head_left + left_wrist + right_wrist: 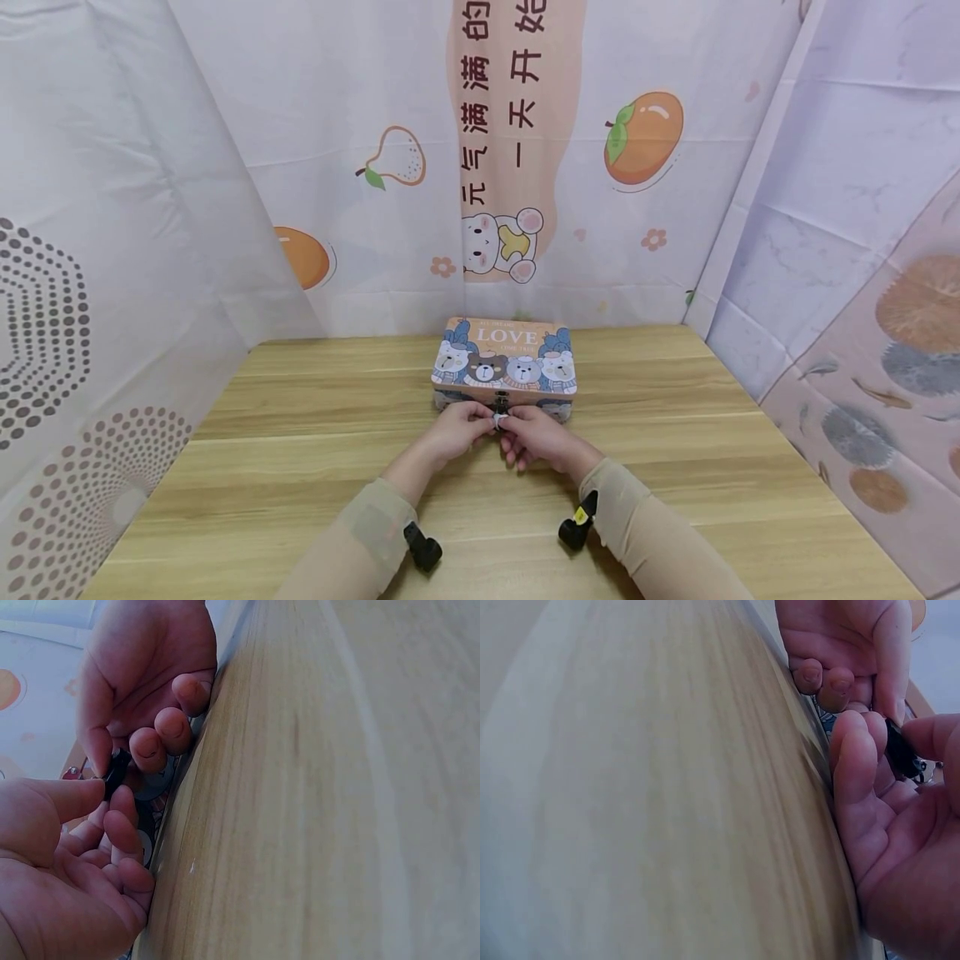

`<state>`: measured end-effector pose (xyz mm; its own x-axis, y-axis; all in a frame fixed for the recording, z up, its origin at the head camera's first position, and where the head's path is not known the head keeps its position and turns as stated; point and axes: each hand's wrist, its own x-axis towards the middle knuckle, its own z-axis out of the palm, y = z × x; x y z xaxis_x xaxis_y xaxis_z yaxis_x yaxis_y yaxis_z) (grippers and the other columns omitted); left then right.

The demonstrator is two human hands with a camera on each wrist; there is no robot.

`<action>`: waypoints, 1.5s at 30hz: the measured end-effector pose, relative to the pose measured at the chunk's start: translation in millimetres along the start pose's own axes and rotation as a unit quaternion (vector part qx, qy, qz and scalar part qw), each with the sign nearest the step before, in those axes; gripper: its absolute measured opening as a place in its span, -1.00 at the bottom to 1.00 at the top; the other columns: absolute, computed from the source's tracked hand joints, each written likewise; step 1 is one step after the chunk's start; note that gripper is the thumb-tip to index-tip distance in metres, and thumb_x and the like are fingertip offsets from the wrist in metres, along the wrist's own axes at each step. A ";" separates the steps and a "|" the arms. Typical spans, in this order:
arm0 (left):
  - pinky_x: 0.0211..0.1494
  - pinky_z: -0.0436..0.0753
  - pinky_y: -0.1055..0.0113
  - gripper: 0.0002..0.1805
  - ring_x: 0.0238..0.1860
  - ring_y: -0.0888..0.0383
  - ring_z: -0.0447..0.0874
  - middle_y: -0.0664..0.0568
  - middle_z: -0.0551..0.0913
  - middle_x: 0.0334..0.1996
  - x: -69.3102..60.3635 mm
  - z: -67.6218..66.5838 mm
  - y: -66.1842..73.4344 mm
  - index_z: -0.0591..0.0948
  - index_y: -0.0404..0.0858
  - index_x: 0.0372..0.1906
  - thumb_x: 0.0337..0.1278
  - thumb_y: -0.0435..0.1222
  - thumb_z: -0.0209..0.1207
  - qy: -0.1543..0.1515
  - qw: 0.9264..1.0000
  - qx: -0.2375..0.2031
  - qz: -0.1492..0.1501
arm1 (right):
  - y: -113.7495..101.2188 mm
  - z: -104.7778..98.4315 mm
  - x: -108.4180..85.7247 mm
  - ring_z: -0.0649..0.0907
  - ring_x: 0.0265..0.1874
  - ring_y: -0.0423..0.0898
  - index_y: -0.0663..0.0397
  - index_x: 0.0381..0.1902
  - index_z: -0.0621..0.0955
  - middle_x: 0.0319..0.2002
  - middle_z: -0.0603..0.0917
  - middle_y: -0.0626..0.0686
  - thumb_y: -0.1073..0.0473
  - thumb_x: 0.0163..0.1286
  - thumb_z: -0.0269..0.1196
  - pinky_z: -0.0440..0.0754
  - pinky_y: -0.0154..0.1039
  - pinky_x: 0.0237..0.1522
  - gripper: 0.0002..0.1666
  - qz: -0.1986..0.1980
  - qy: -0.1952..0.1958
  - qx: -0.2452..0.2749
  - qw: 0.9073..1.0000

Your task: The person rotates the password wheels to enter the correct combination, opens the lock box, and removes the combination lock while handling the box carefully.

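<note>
A tin box with cartoon bears and the word LOVE on its lid stands closed, its front latch facing me. At that latch is a small black padlock with a bit of shiny metal at one end. My left hand pinches one end of the padlock between thumb and fingers. From the other side my right hand pinches it too, its lower fingers loosely curled below. Both wrist views show the two thumbs on the dark body; fingers cover much of it.
The box rests on a wood-grain table near its back edge. Behind hangs a white printed curtain with fruit and writing, and more cloth hangs at the left and right. A black wrist camera is strapped to each sleeve.
</note>
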<state>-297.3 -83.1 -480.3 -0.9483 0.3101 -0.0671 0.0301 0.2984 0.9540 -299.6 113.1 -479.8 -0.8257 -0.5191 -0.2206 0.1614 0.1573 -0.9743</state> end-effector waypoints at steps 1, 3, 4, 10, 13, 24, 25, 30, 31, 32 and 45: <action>-0.45 0.44 0.38 -0.85 -0.39 0.11 0.53 -0.05 0.68 -0.31 0.3 -0.1 -0.4 0.63 -0.40 -0.11 0.39 -0.36 0.18 0.000 1.000 0.000 -0.001 | 0.1 -0.1 -0.1 0.62 -0.59 -0.10 0.39 0.06 0.47 -0.47 0.59 0.09 0.13 0.60 0.00 0.60 -0.27 -0.61 -0.63 0.000 0.001 0.000 1.000; -0.46 0.44 0.38 -0.84 -0.39 0.11 0.53 -0.07 0.68 -0.30 -0.2 0.0 -0.2 0.63 -0.40 -0.11 0.40 -0.36 0.18 0.000 1.000 -0.001 -0.002 | 0.1 -0.2 -0.3 0.62 -0.59 -0.10 0.39 0.06 0.47 -0.47 0.59 0.09 0.13 0.60 -0.01 0.61 -0.27 -0.61 -0.63 0.002 0.002 0.000 1.000; -0.46 0.45 0.38 -0.84 -0.39 0.11 0.53 -0.08 0.68 -0.30 -0.3 -0.2 -0.1 0.63 -0.40 -0.11 0.40 -0.36 0.17 0.000 1.000 -0.001 -0.003 | 0.3 -0.3 -0.4 0.62 -0.59 -0.10 0.40 0.06 0.47 -0.47 0.59 0.09 0.13 0.60 -0.01 0.61 -0.27 -0.61 -0.62 0.001 0.003 0.000 1.000; -0.45 0.45 0.38 -0.84 -0.38 0.11 0.53 -0.09 0.68 -0.29 -0.9 -0.3 0.8 0.63 -0.40 -0.11 0.41 -0.36 0.17 -0.004 1.000 -0.001 -0.001 | 0.7 -0.3 -1.0 0.62 -0.59 -0.10 0.39 0.07 0.47 -0.47 0.59 0.09 0.13 0.61 -0.03 0.61 -0.27 -0.61 -0.62 0.000 0.002 -0.004 1.000; -0.43 0.45 0.37 -0.84 -0.38 0.11 0.53 -0.07 0.68 -0.30 0.1 0.0 0.4 0.63 -0.40 -0.12 0.40 -0.36 0.17 -0.003 1.000 -0.003 -0.002 | 0.1 0.4 -1.6 0.62 -0.59 -0.10 0.38 0.07 0.47 -0.47 0.59 0.09 0.13 0.61 -0.03 0.60 -0.27 -0.62 -0.63 0.000 0.003 -0.007 1.000; -0.37 0.48 0.35 -0.84 -0.35 0.09 0.56 -0.12 0.69 -0.27 -1.8 1.9 1.4 0.64 -0.42 -0.11 0.39 -0.37 0.18 0.000 1.000 0.000 0.003 | -2.0 2.6 -2.9 0.62 -0.60 -0.11 0.36 0.09 0.47 -0.47 0.58 0.08 0.12 0.62 -0.01 0.60 -0.27 -0.62 -0.63 0.009 0.005 -0.009 1.000; -0.37 0.48 0.35 -0.84 -0.36 0.09 0.56 -0.13 0.69 -0.27 -2.0 1.9 1.5 0.64 -0.42 -0.11 0.39 -0.37 0.18 0.001 1.000 -0.001 0.004 | -1.7 2.6 -2.7 0.62 -0.60 -0.11 0.36 0.09 0.47 -0.47 0.59 0.08 0.12 0.62 -0.01 0.60 -0.27 -0.62 -0.63 0.010 0.005 -0.008 1.000; -0.39 0.47 0.36 -0.84 -0.36 0.08 0.55 -0.12 0.68 -0.28 -3.1 1.1 2.8 0.64 -0.42 -0.12 0.39 -0.37 0.17 0.000 1.000 0.000 0.000 | 0.2 1.7 -1.3 0.62 -0.60 -0.11 0.37 0.08 0.47 -0.48 0.59 0.08 0.12 0.62 -0.02 0.60 -0.27 -0.62 -0.62 0.007 0.006 -0.011 1.000; -0.39 0.47 0.36 -0.85 -0.36 0.08 0.55 -0.11 0.68 -0.28 -3.1 0.9 3.0 0.64 -0.41 -0.12 0.40 -0.37 0.17 -0.001 1.000 0.001 -0.002 | 0.7 1.5 -1.0 0.62 -0.60 -0.11 0.37 0.07 0.47 -0.48 0.59 0.08 0.12 0.62 -0.02 0.61 -0.27 -0.62 -0.63 0.008 0.007 -0.010 1.000; -0.39 0.47 0.36 -0.85 -0.36 0.08 0.55 -0.09 0.68 -0.29 -3.0 0.6 3.4 0.64 -0.40 -0.12 0.40 -0.36 0.17 -0.001 1.000 0.002 -0.004 | 1.1 1.2 -0.7 0.62 -0.60 -0.10 0.36 0.07 0.48 -0.48 0.59 0.08 0.11 0.62 -0.02 0.61 -0.27 -0.62 -0.63 0.008 0.008 -0.010 1.000; -0.41 0.47 0.36 -0.85 -0.36 0.09 0.56 0.00 0.68 -0.32 0.2 -1.4 1.6 0.64 -0.39 -0.11 0.40 -0.36 0.17 -0.002 1.000 0.009 -0.008 | -3.9 -3.2 -3.9 0.64 -0.55 -0.06 0.34 0.11 0.46 -0.44 0.60 0.11 -0.09 0.65 -0.03 0.66 -0.21 -0.55 -0.47 0.011 0.002 0.008 1.000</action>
<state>-297.9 -83.8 -478.3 -0.9474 0.3091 -0.0826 0.0218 0.3201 0.9471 -298.7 117.2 -475.0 -0.8245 -0.5116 -0.2419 0.1879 0.1557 -0.9698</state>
